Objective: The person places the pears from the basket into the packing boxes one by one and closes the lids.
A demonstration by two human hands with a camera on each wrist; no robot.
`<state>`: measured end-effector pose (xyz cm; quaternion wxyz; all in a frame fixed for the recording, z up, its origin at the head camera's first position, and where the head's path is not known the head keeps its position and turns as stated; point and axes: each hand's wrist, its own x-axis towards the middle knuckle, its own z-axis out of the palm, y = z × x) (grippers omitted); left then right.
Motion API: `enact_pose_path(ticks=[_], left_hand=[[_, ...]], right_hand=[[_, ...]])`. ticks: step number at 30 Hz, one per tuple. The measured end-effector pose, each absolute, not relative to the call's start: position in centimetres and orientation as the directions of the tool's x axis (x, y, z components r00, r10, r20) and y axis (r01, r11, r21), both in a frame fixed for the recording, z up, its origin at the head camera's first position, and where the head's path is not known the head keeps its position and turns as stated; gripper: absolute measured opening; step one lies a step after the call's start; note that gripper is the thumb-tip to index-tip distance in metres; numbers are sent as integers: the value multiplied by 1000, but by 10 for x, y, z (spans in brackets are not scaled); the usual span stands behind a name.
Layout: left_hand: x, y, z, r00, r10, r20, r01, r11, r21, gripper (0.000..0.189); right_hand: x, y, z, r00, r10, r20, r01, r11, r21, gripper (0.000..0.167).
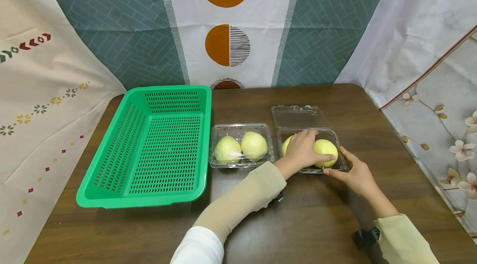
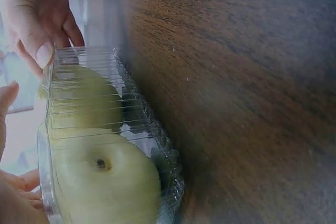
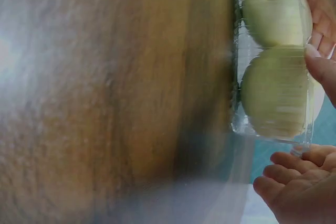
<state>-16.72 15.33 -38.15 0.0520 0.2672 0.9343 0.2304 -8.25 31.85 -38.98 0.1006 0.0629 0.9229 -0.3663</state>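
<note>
Two pale yellow-green pears sit side by side in a clear plastic box (image 1: pixel 311 170), its hinged lid (image 1: pixel 299 118) laid back flat behind it. My left hand (image 1: pixel 302 151) reaches over the box and holds the right pear (image 1: pixel 327 148), with the thumb across its front. The left pear (image 2: pixel 110 177) is partly covered by that hand in the head view. At the box's right front corner, my right hand (image 1: pixel 358 176) holds the box, thumb at the front rim and fingers by the right side. Some left fingertips are hidden behind the pear.
Left of the open box stands another clear box (image 1: pixel 242 163) with two pears inside. A large green slotted basket (image 1: pixel 203 173) takes up the left side of the brown table (image 1: pixel 305 222). Patterned cloths (image 1: pixel 328 19) hang around the table's back and sides.
</note>
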Motion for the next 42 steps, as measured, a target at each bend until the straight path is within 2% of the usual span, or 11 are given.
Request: enact_pose_path(ticks=[6, 9, 18, 24, 27, 31, 35, 38, 42], left_hand=[[-172, 142, -375, -877, 481, -3, 359, 659, 661, 73], [-177, 134, -370, -887, 462, -24, 303, 620, 723, 71], [-193, 110, -349, -922, 381, -70, 188, 598, 779, 71], [-202, 101, -344, -939, 329, -99, 131, 608, 783, 73], [-205, 98, -343, -943, 310, -119, 94, 592, 801, 73], [-207, 95, -342, -944, 288, -158, 9, 505, 863, 72], [-210, 92, -342, -938, 283, -198, -75, 393, 917, 73], [-213, 90, -344, -937, 272, -219, -126, 320, 939, 75], [-217, 88, -347, -931, 245, -271, -203, 267, 942, 79]], right_hand=[[-87, 318, -393, -974, 39, -223, 178, 740, -648, 101], [-88, 319, -395, -979, 43, -202, 164, 757, -633, 100], [-99, 325, -382, -981, 5, -196, 125, 789, -602, 101], [-110, 339, -367, -968, 0, -252, 166, 749, -642, 86], [-117, 345, -366, -977, -9, -212, 144, 707, -693, 76], [-127, 350, -368, -989, -21, -146, 94, 673, -734, 69], [-138, 350, -366, -995, -9, -95, 63, 685, -726, 68], [-149, 347, -365, -996, -22, -90, 55, 647, -761, 73], [-162, 344, -366, -985, -56, -164, 117, 482, -868, 86]])
